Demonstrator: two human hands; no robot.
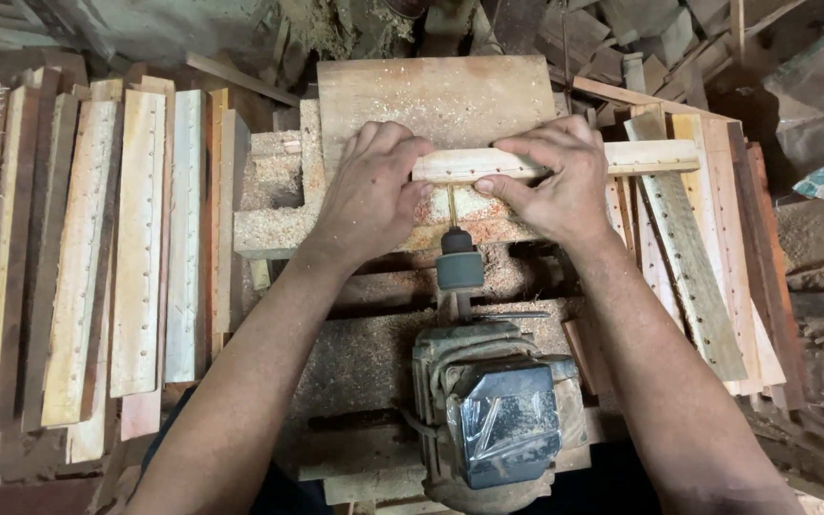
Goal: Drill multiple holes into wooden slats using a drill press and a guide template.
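A pale wooden slat [641, 157] lies crosswise on a sawdust-covered wooden platform [436, 91]. My left hand [369, 191] grips the slat's left end, fingers curled over it. On its middle my right hand [555, 176] is closed, thumb under the near edge. Between my hands a thin drill bit [451, 205] points at the slat's near edge. The bit sits in a dark chuck [458, 267] on a grey electric motor [488, 401] mounted in front of me.
Several pale slats with rows of small holes [135, 248] lie side by side on the left. More slats [708, 257] are stacked on the right. Sawdust covers the bench; wood scraps [612, 38] pile up at the back.
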